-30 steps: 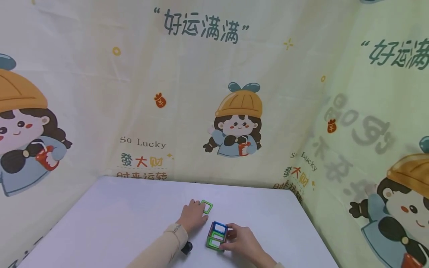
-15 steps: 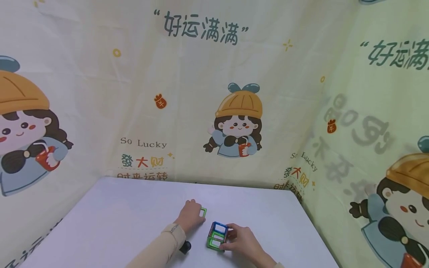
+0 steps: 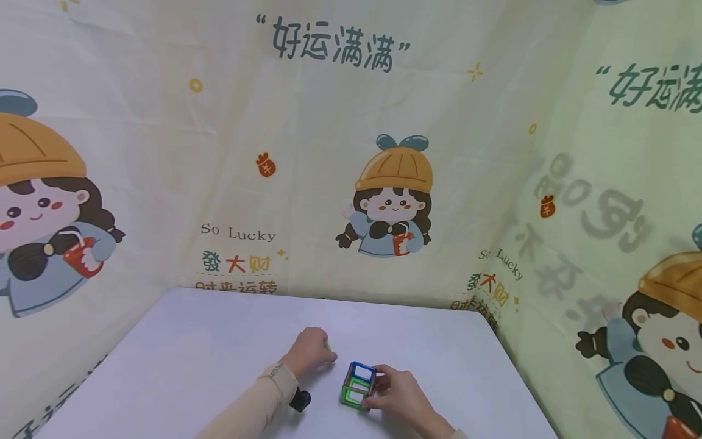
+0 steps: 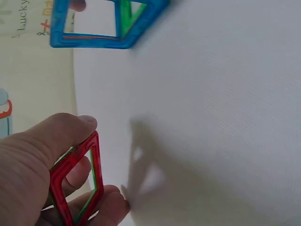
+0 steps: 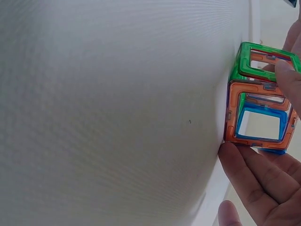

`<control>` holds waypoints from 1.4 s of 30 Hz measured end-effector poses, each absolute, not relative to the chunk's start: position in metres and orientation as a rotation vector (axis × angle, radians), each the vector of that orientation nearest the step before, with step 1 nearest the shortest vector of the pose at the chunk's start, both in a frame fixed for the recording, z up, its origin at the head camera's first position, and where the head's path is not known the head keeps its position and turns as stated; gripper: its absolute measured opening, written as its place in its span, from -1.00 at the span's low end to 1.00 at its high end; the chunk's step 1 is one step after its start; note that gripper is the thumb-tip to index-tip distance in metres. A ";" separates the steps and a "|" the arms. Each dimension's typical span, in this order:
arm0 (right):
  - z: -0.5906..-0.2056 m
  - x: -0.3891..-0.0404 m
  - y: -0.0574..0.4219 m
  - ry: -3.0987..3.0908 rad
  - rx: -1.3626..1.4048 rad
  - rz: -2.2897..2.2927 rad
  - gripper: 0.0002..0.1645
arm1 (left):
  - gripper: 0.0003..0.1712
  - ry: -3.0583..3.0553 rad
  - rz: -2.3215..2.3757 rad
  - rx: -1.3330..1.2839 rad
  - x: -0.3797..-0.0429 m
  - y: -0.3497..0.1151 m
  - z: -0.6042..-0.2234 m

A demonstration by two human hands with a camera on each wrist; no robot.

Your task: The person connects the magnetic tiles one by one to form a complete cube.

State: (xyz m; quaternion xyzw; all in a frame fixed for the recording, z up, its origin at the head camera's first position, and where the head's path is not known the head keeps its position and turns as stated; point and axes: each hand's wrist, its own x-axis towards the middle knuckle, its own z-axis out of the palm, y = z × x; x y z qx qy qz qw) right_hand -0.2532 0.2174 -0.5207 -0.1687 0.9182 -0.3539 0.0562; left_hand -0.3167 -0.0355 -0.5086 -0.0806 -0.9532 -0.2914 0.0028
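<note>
In the left wrist view my left hand [image 4: 23, 165] pinches a square magnetic tile frame, red [image 4: 57, 183] on the near face with green showing behind it. Whether this is one tile or two stacked, I cannot tell. From the head view that left hand [image 3: 308, 352] mostly covers the piece, leaving a speck of green. To its right on the table stands a small box of magnetic tiles [image 5: 232, 110] with orange, green and blue frames. My right hand [image 3: 404, 397] holds this box at its right side, thumb on the green tile [image 5: 244, 59] and fingers by the blue one.
The white table [image 3: 219, 341] spreads around both hands. A black wrist camera [image 3: 300, 400] is strapped below the left sleeve [image 3: 247, 405]. Behind the table hangs a printed cloth [image 3: 307, 201] with cartoon figures.
The green-framed tile, lying flat beyond the left fingers, has been drawn back and taken up into the left hand. The right hand stays on the tile box.
</note>
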 end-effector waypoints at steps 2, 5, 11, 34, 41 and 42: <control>-0.521 -0.254 0.217 2.785 -0.513 -1.072 -0.22 | -0.60 -2.994 -0.983 -0.239 -0.317 -0.036 -0.507; -0.521 -0.255 0.217 2.786 -0.515 -1.067 -0.22 | -0.60 -2.978 -1.065 -0.265 -0.317 -0.036 -0.502; -0.521 -0.255 0.216 2.787 -0.506 -1.054 -0.20 | -0.63 -2.918 -1.237 -0.427 -0.311 -0.026 -0.486; -0.522 -0.255 0.217 2.868 -0.642 -1.068 -0.27 | -0.85 -3.064 -1.118 -0.864 -0.284 -0.004 -0.487; -0.522 -0.254 0.215 2.865 -0.623 -1.061 -0.28 | -0.56 -3.089 -1.193 -0.837 -0.282 -0.004 -0.490; -0.522 -0.253 0.215 2.863 -0.617 -1.062 -0.28 | -0.54 -3.094 -1.202 -0.836 -0.282 -0.004 -0.490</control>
